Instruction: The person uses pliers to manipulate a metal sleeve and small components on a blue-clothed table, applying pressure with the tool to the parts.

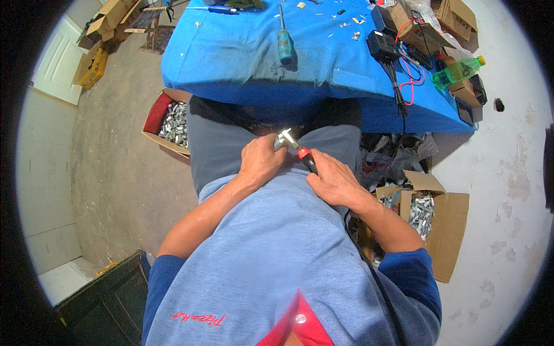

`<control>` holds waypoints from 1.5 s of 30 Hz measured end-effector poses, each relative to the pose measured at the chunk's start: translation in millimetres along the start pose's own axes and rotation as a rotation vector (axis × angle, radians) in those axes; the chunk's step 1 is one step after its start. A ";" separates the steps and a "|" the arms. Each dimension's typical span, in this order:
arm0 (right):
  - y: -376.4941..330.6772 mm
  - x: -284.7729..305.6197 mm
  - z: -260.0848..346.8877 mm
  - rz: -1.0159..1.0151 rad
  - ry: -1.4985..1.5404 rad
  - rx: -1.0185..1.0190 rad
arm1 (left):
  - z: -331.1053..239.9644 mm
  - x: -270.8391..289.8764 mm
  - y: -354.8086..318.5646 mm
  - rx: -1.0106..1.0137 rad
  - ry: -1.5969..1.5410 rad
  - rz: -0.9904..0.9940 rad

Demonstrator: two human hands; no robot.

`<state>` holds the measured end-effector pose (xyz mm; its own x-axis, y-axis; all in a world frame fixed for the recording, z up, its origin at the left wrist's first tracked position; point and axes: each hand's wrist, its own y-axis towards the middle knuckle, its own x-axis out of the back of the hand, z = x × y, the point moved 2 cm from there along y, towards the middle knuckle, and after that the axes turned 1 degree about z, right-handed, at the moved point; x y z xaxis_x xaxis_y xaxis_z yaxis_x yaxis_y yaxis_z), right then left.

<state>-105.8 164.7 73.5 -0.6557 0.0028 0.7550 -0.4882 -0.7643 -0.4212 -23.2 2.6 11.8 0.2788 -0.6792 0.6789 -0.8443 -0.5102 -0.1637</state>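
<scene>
Bright metal, small, stiff and likely light, sits pinched in the left hand while the right hand grips the screwdriver by its red-and-black handle.

The left hand pinches a small shiny metal part over the lap, its fingers closed around it. The right hand grips a screwdriver with a red and black handle, and the tip meets the metal part just beside the left hand. Beyond both hands lies a table under a blue cloth, with a second screwdriver resting on it. A cardboard box of metal pieces sits left of the left hand; another such box stands right of the right hand.
</scene>
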 end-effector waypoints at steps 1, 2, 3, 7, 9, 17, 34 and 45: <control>-0.3 0.0 -0.3 0.000 0.001 -0.002 | 0.3 -0.3 -0.2 -0.009 -0.003 -0.009; -0.5 -0.1 -0.7 0.000 0.002 -0.003 | 1.1 -1.1 -0.3 -0.019 -0.005 -0.017; -0.4 -0.3 -1.2 -0.017 -0.012 0.015 | 1.3 -1.5 -0.6 -0.028 -0.008 -0.026; -0.1 0.9 0.4 -0.057 -0.067 0.044 | 0.7 -0.7 -1.1 -0.022 0.007 -0.019; -0.6 1.4 1.8 -0.079 -0.092 0.043 | 1.7 -1.4 -1.0 -0.025 0.019 -0.017; -0.3 1.8 -9.8 -0.280 -0.128 0.114 | 7.2 -7.5 4.2 -0.021 -0.265 0.173; 41.5 -1.6 -62.0 -0.414 -0.573 0.218 | -5.2 0.7 -5.3 -0.010 -0.278 0.293; 12.1 18.2 -54.0 0.322 0.837 -0.069 | 0.9 -3.6 -0.4 -0.029 -0.281 0.008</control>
<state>-154.7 190.3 55.0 -0.9585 0.2850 -0.0071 -0.2241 -0.7688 -0.5989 -23.4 4.8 8.8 0.3851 -0.8047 0.4519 -0.8585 -0.4920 -0.1446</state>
